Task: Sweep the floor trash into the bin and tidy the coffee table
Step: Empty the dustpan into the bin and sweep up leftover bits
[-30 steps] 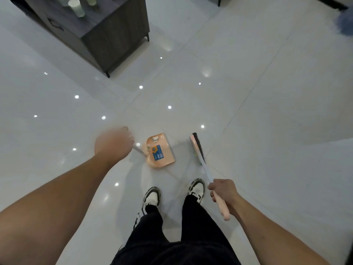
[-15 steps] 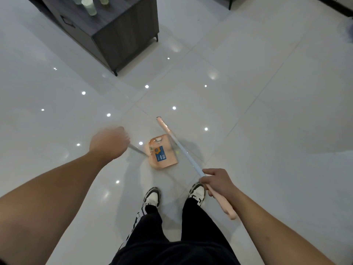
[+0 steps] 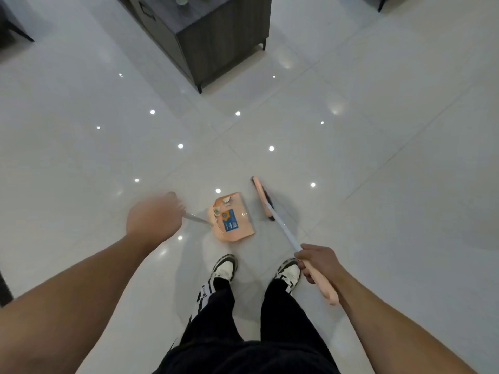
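Glossy white tile floor, a person mid-sweep with dustpan and broom.

Nearest, the right hand is clamped round the pink grip of the broom, whose head has swung back from across the dustpan to rest on the tiles just to its right, near but apart. The left hand, blurred, is closed on the dustpan's thin metal handle; the pan lies flat ahead of the shoes, with a small pale scrap of trash at its far edge. That stroke seems to have put the scrap in the pan, so I'd judge the sweeping near done and the emptying next, though no bin is in sight. Farther off stands the dark coffee table, untidied yet.
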